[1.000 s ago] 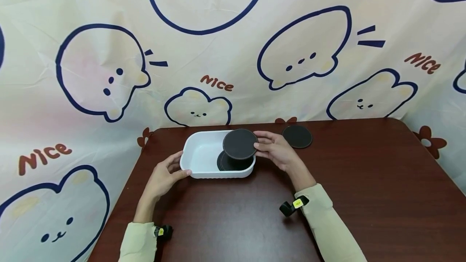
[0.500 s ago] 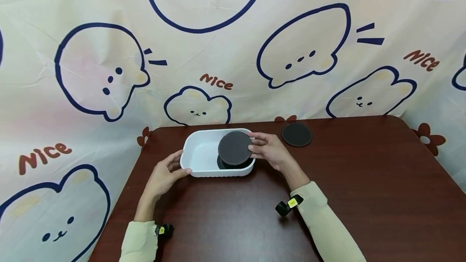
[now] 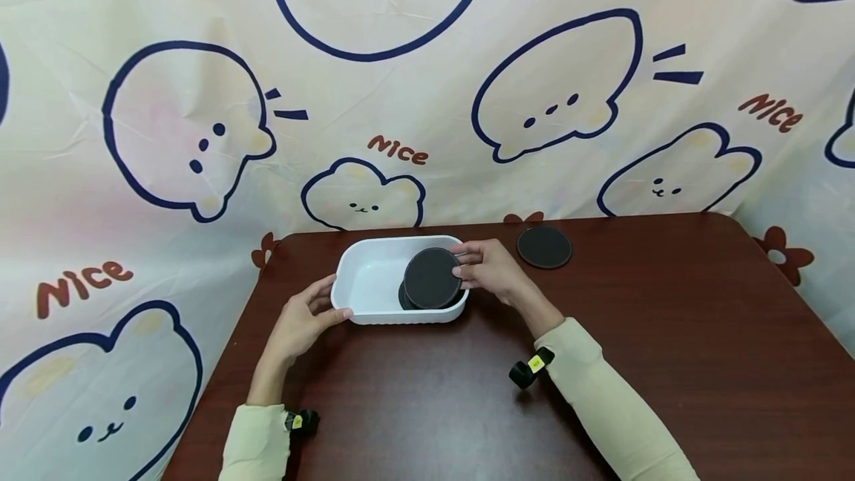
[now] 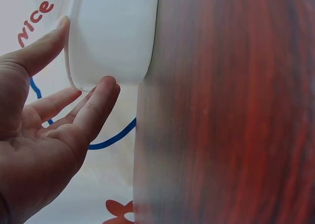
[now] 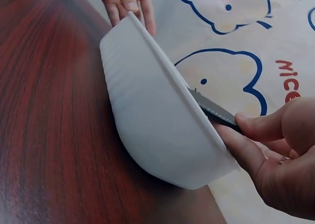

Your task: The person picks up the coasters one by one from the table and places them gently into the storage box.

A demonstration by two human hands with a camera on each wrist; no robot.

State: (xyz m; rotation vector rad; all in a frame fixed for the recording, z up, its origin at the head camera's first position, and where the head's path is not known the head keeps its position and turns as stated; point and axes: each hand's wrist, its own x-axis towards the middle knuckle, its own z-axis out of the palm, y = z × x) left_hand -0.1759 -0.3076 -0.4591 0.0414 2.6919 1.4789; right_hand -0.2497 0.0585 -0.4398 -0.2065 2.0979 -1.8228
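Observation:
A white rectangular dish (image 3: 374, 282) with rounded corners sits near the back of the table. At its left end my left hand (image 3: 302, 324) holds the rim, thumb on the near corner and fingers around the side; the left wrist view shows the same grip on the dish (image 4: 110, 37). My right hand (image 3: 493, 271) pinches a round black coaster (image 3: 430, 278) by its right edge, tilted over the dish's right part. In the right wrist view the coaster (image 5: 216, 113) passes over the rim between thumb and fingers. Beneath it, another black coaster (image 3: 404, 298) lies in the dish, mostly hidden.
A further black coaster (image 3: 544, 247) lies flat on the brown wooden table (image 3: 668, 332), right of the dish and near the back edge. Behind the table hangs a pale cloth (image 3: 427, 95) with cartoon outlines.
My right hand has brought the coaster leftward and lower into the dish, so it covers more of the coaster below. My left hand has stayed at the dish's left end.

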